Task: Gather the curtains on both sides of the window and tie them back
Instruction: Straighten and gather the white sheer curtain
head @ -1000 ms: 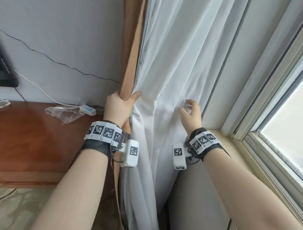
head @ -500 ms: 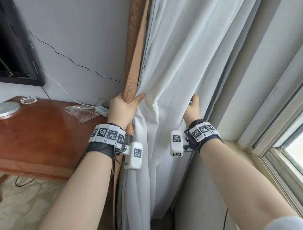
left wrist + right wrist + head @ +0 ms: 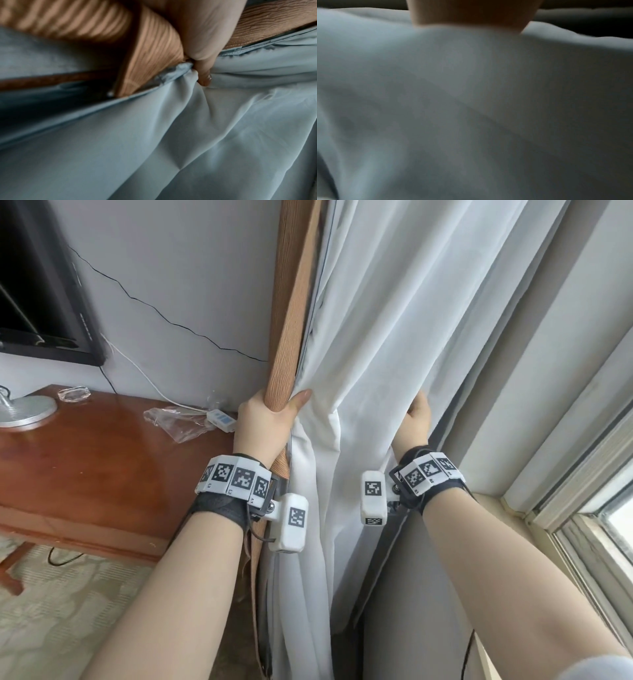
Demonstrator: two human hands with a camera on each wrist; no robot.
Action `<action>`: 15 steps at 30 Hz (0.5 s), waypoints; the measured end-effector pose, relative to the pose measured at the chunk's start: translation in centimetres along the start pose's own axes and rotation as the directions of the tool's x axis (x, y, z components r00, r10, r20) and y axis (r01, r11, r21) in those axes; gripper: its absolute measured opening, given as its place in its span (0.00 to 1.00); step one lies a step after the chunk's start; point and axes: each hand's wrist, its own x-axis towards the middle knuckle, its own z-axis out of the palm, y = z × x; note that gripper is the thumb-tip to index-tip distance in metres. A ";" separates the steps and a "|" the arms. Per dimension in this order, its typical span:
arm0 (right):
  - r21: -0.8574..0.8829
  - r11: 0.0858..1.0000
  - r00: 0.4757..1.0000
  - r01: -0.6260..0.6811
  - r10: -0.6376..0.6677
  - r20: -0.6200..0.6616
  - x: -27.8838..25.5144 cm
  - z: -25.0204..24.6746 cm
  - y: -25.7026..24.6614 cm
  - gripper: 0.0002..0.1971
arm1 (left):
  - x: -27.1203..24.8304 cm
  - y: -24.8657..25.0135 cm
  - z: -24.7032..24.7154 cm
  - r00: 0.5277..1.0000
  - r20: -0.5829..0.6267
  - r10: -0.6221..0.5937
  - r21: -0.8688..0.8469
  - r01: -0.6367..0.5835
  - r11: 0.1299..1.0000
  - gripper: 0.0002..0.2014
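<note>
A white curtain (image 3: 376,337) hangs in folds beside a brown wood-grain curtain (image 3: 291,313) at the window's left side. My left hand (image 3: 270,419) grips the brown curtain, with the thumb pressed into the white fabric's edge. The left wrist view shows that thumb (image 3: 204,75) bunching the white curtain (image 3: 188,135) against the brown curtain (image 3: 150,54). My right hand (image 3: 416,422) curls round the white curtain's right edge, its fingers hidden behind the cloth. In the right wrist view, blurred white curtain (image 3: 471,108) covers nearly everything below the palm (image 3: 471,12).
A wooden desk (image 3: 85,474) stands to the left with a crumpled plastic bag (image 3: 178,422), a white cable box (image 3: 221,419), a glass dish (image 3: 73,394) and a lamp base (image 3: 24,412). A dark screen (image 3: 41,285) hangs above it. The window frame (image 3: 582,508) is on the right.
My right hand moved from the front of the white curtain to its right edge, and its fingers went behind the cloth. The left hand kept its grip. The view swung left and up.
</note>
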 end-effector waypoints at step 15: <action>-0.369 0.929 0.915 -0.041 -0.114 -0.388 -5.1 -8.4 -1.7 0.16 | -1.4 1.1 2.0 0.983 0.176 0.048 -0.036 -0.043 0.998 0.22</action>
